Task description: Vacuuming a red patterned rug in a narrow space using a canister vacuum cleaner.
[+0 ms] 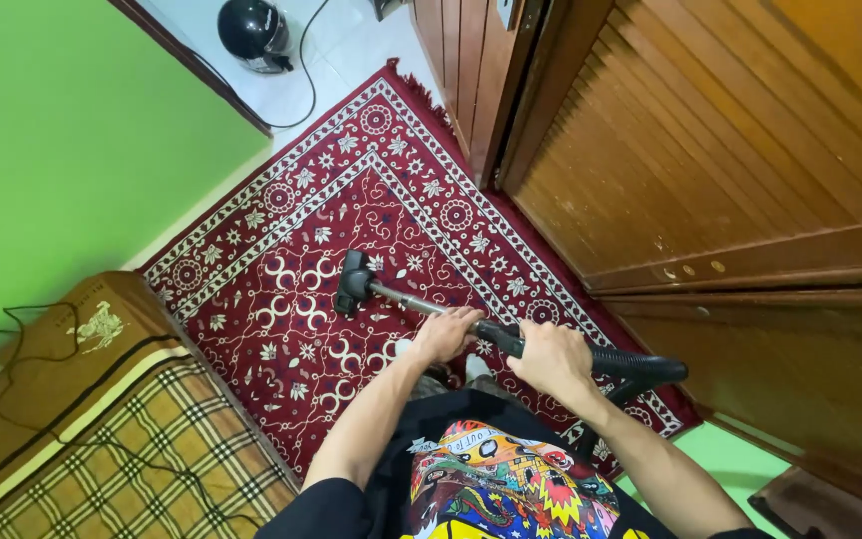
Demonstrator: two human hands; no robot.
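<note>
Both hands grip a vacuum cleaner wand (421, 301) over a dark red patterned rug (281, 329). The left hand (444, 334) is wrapped around the metal tube, fingers curled shut on it; the right hand (554, 359) closes around the black handle just behind the left hand, where the ribbed black hose (641, 364) bends away toward the person's body. The wand slants forward and down from the hands to its black floor nozzle (353, 282), which rests on the rug's inner field — among the white curled motifs, well inside the white flowered border.

Relative to the rug: a slatted wooden door (710, 150) stands along its right edge, and a green wall (62, 130) rises beyond its left edge. A mattress (142, 439) in a brown checked cover lies at its near left corner (a thin black cable (12, 329) trails across it). Past the rug's far corner, on white tiles, sits a black round canister (251, 32) with a cord running from it.
</note>
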